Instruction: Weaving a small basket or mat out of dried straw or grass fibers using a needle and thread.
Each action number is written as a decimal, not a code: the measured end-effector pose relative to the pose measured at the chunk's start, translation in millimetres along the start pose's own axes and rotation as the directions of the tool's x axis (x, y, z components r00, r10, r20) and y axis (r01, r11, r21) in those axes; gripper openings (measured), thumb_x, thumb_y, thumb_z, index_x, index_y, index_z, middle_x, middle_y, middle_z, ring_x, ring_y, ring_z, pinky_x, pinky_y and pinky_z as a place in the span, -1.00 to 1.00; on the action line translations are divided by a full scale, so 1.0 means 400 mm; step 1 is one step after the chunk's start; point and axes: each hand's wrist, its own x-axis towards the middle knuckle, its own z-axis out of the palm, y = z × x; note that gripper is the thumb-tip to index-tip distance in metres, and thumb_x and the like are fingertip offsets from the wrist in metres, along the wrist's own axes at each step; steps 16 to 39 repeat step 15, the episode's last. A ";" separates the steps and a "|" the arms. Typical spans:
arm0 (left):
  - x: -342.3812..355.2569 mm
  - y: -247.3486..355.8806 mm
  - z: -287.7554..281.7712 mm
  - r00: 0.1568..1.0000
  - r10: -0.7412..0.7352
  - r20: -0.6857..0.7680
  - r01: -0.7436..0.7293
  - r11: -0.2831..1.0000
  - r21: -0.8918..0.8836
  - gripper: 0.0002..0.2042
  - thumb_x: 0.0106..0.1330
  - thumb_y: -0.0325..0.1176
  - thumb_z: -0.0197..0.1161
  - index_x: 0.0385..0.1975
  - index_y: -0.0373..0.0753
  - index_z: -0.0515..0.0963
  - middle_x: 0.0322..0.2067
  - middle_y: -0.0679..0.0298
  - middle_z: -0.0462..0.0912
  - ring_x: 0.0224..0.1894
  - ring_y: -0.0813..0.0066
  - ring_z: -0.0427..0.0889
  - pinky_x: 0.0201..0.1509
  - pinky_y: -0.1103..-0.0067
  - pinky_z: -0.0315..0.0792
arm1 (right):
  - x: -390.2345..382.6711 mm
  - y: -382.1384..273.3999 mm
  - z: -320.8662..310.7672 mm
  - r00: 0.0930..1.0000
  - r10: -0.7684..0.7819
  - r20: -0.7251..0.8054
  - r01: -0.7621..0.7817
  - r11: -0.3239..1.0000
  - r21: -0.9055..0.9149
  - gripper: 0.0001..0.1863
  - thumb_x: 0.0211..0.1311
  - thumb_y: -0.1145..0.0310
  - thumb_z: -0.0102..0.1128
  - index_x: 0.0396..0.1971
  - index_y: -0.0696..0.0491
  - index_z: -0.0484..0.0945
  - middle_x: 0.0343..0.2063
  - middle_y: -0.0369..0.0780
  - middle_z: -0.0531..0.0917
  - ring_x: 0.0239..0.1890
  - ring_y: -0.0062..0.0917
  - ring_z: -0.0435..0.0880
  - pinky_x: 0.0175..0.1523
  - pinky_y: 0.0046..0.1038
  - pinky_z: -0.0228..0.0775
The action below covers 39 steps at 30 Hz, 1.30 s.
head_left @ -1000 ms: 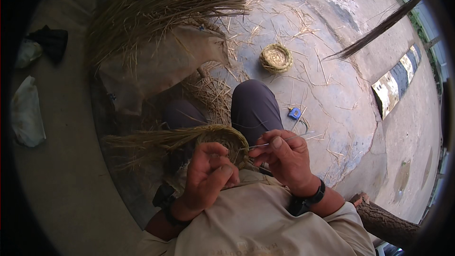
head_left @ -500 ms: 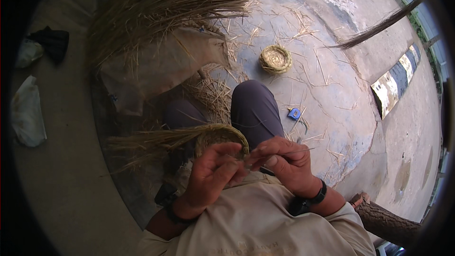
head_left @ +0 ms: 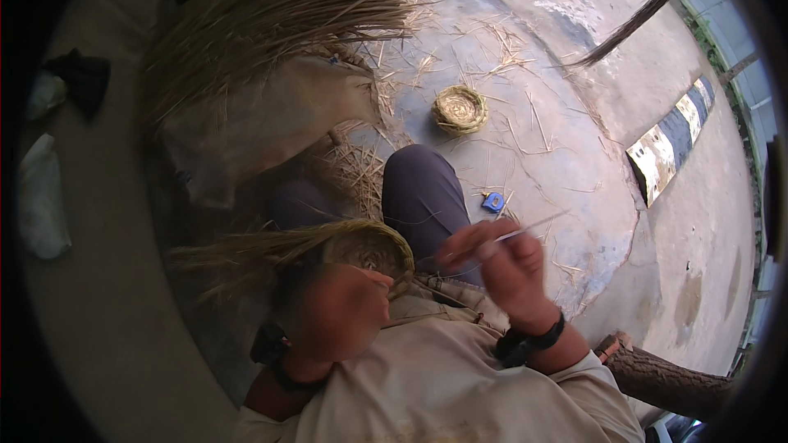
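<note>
A partly woven straw basket rests in my lap, its open mouth up. Long loose straws fan out from its rim to the left. At the basket's near side is my left hand, smeared by motion, so its fingers and anything in them cannot be made out. My right hand is raised to the right of the basket, apart from it. Between its thumb and fingers it pinches a long thin needle, which points up and to the right.
A finished-looking small straw basket sits on the concrete beyond my knee, with a blue tape measure nearer. A big straw bundle lies over a cloth sheet at far left. A broom, striped board and log are at right.
My hands have parted: the left moved left and down, blurred, while the right lifted slightly away from the basket with the needle. The whole view has shifted a little.
</note>
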 end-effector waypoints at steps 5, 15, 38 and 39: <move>-0.023 -0.014 -0.075 0.996 0.077 -0.036 -0.070 0.985 0.156 -0.94 0.47 -0.53 0.24 -0.16 -0.32 0.63 -0.57 0.41 0.61 -0.52 0.79 0.52 -0.48 0.67 0.42 | 0.020 -0.041 -0.114 0.957 0.035 -0.287 0.040 0.967 0.250 -0.79 0.64 0.29 -0.02 -0.09 0.13 0.45 -0.13 0.07 0.72 -0.10 -0.16 0.79 -0.05 -0.19 0.69; -0.093 0.079 -0.308 0.941 0.243 -0.234 -0.088 0.846 0.527 -0.88 0.46 -0.35 0.31 -0.20 -0.26 0.64 -0.46 0.46 0.57 -0.42 0.75 0.44 -0.33 0.65 0.36 | 0.035 -0.135 -0.525 0.723 -0.088 -0.685 0.324 0.919 0.224 -0.61 0.56 0.39 0.16 0.25 0.20 0.42 -0.33 -0.33 0.69 -0.17 -0.57 0.68 0.11 -0.45 0.59; -0.093 0.079 -0.308 0.941 0.243 -0.234 -0.088 0.846 0.527 -0.88 0.46 -0.35 0.31 -0.20 -0.26 0.64 -0.46 0.46 0.57 -0.42 0.75 0.44 -0.33 0.65 0.36 | 0.035 -0.135 -0.525 0.723 -0.088 -0.685 0.324 0.919 0.224 -0.61 0.56 0.39 0.16 0.25 0.20 0.42 -0.33 -0.33 0.69 -0.17 -0.57 0.68 0.11 -0.45 0.59; -0.093 0.079 -0.308 0.941 0.243 -0.234 -0.088 0.846 0.527 -0.88 0.46 -0.35 0.31 -0.20 -0.26 0.64 -0.46 0.46 0.57 -0.42 0.75 0.44 -0.33 0.65 0.36 | 0.035 -0.135 -0.525 0.723 -0.088 -0.685 0.324 0.919 0.224 -0.61 0.56 0.39 0.16 0.25 0.20 0.42 -0.33 -0.33 0.69 -0.17 -0.57 0.68 0.11 -0.45 0.59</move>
